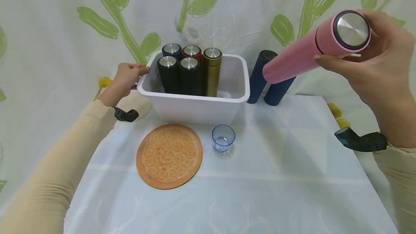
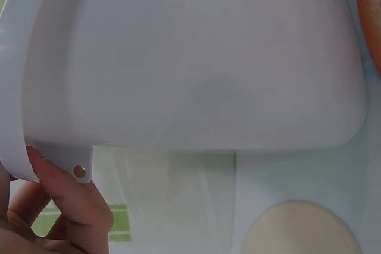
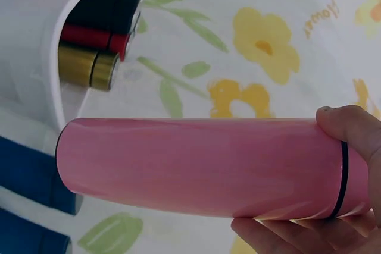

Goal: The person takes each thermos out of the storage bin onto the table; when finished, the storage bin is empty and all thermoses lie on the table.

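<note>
Up at right, above table, pink flask point(image 1: 312, 51) held near level in right hand point(image 1: 380, 68), fingers wrapped round lid end, steel cap toward camera. Left hand point(image 1: 125, 78) grips white bin point(image 1: 195, 100) at left rim, steadying it. Bin holds five flasks upright at left; free space at right, beside gold flask point(image 1: 212, 71). Judgement: tip pink flask upright, base first, lower into right gap; avoid knocking two blue flasks point(image 1: 269, 78) behind bin.

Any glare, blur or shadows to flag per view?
Head: sharp, even light, bright sheen on the pink flask's steel cap, soft shadows under the white bin. Left wrist: bin wall fills the frame, slightly soft. Right wrist: pink flask soft; nearest fingers blurred.
</note>
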A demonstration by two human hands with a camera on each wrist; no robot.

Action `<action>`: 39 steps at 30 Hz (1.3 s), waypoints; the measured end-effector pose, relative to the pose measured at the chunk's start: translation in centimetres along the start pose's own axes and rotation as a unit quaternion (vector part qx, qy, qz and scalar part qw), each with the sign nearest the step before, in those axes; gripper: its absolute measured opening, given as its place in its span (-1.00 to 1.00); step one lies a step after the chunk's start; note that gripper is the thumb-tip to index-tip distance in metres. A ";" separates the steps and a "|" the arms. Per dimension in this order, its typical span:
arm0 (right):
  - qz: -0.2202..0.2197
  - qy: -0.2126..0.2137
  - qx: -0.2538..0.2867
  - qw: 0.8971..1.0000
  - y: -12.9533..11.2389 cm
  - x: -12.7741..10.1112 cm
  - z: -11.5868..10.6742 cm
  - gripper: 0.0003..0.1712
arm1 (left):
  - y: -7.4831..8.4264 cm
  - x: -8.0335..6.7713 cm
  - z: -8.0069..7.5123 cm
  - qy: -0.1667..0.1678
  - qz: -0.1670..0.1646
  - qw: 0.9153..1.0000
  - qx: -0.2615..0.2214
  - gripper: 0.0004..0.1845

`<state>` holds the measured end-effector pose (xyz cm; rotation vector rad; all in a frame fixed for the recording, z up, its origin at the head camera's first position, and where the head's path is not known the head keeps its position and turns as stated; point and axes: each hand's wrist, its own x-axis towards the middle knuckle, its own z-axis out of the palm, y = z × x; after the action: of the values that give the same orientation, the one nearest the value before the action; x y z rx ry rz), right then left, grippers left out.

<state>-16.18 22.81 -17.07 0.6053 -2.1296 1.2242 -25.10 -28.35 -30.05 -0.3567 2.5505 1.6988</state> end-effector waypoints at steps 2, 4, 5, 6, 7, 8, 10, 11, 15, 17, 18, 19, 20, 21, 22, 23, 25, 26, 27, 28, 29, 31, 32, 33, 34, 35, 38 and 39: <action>0.021 0.002 0.000 1.000 0.5 -0.3 -0.3 -0.22 | 0.0 0.0 0.1 -0.001 -0.001 1.000 0.000 -0.42; 0.034 0.002 -0.003 0.999 0.9 -0.4 -0.6 -0.21 | 0.0 0.0 0.1 0.000 0.000 1.000 0.002 -0.42; 0.034 0.000 -0.005 0.999 1.1 -0.5 -0.7 -0.22 | -0.1 0.0 0.1 0.001 0.001 1.000 0.003 -0.42; 0.040 -0.001 -0.007 0.999 1.3 -0.6 -0.8 -0.22 | -0.1 0.0 0.1 0.003 0.002 1.000 0.003 -0.42; 0.044 -0.002 -0.011 0.999 1.5 -0.7 -0.9 -0.23 | -0.1 0.1 0.2 0.004 0.003 1.000 0.003 -0.42; 0.048 -0.003 -0.014 0.999 1.7 -0.8 -1.0 -0.23 | -0.1 0.0 0.2 0.005 0.004 1.000 0.003 -0.42; 0.057 -0.004 -0.019 0.998 2.1 -1.0 -1.2 -0.24 | -0.1 0.0 0.2 0.006 0.005 1.000 0.002 -0.42; 0.071 -0.004 -0.024 0.997 2.3 -1.1 -1.3 -0.24 | -0.1 0.0 0.2 0.005 0.004 1.000 0.001 -0.43; 0.133 -0.004 -0.054 0.990 2.9 -1.7 -1.9 -0.21 | -0.2 0.0 0.2 0.003 0.005 1.000 0.003 -0.43; 0.152 -0.006 -0.065 0.986 3.2 -1.9 -2.1 -0.20 | -0.2 0.0 0.2 0.005 0.004 1.000 0.004 -0.43; 0.151 -0.005 -0.066 0.986 3.4 -1.9 -2.2 -0.19 | -0.2 0.1 0.2 0.006 0.004 1.000 0.004 -0.43; 0.150 -0.004 -0.065 0.987 3.6 -1.9 -2.3 -0.19 | -0.2 0.1 0.2 0.007 0.003 1.000 0.004 -0.43; 0.147 -0.004 -0.065 0.987 3.8 -1.9 -2.4 -0.19 | -0.2 0.1 0.1 0.008 0.003 1.000 0.004 -0.43; 0.144 -0.003 -0.066 0.987 4.0 -2.0 -2.4 -0.20 | -0.2 0.2 0.1 0.009 0.003 1.000 0.004 -0.43; 0.144 -0.003 -0.067 0.987 4.2 -2.0 -2.5 -0.20 | -0.2 0.2 0.1 0.008 0.003 1.000 0.003 -0.43; 0.145 -0.002 -0.067 0.987 4.4 -2.1 -2.6 -0.20 | -0.2 0.2 0.1 0.007 0.004 1.000 0.003 -0.44; 0.145 -0.002 -0.067 0.987 4.8 -2.1 -2.8 -0.20 | -0.1 0.2 0.1 0.005 0.005 1.000 0.003 -0.43; 0.147 -0.002 -0.068 0.987 5.1 -2.2 -2.9 -0.20 | -0.1 0.2 0.1 0.004 0.005 1.000 0.003 -0.43; 0.149 -0.001 -0.070 0.986 5.3 -2.2 -3.0 -0.20 | -0.1 0.2 0.1 0.004 0.004 1.000 0.003 -0.43; 0.153 -0.001 -0.071 0.986 5.5 -2.2 -3.0 -0.20 | -0.1 0.1 0.1 0.002 0.003 1.000 0.004 -0.42; 0.158 0.000 -0.076 0.985 5.7 -2.2 -3.1 -0.20 | -0.1 0.1 0.1 0.002 0.001 1.000 0.004 -0.42; 0.170 0.001 -0.087 0.982 6.2 -2.2 -3.2 -0.21 | -0.1 0.1 0.1 0.003 0.000 1.000 0.006 -0.42; 0.178 0.002 -0.095 0.979 6.4 -2.2 -3.2 -0.22 | -0.1 0.1 0.1 0.003 0.000 1.000 0.006 -0.42; 0.186 0.003 -0.102 0.977 6.6 -2.2 -3.3 -0.22 | 0.0 0.1 0.1 0.002 0.001 1.000 0.007 -0.42; 0.196 0.004 -0.110 0.975 6.8 -2.2 -3.4 -0.22 | 0.0 0.1 0.1 0.002 0.002 1.000 0.008 -0.42; 0.205 0.004 -0.118 0.972 7.0 -2.2 -3.5 -0.22 | 0.0 0.1 0.1 0.002 0.003 1.000 0.009 -0.42; 0.230 0.004 -0.137 0.964 7.7 -2.2 -3.7 -0.23 | 0.1 0.0 0.1 0.002 0.003 1.000 0.010 -0.43; 0.237 0.003 -0.140 0.961 8.0 -2.2 -3.8 -0.23 | 0.1 0.0 0.1 0.002 0.002 1.000 0.010 -0.43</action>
<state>-18.72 30.09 -21.86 -0.0416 -2.4670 1.1183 -25.17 -28.22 -30.07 -0.3534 2.5714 1.6734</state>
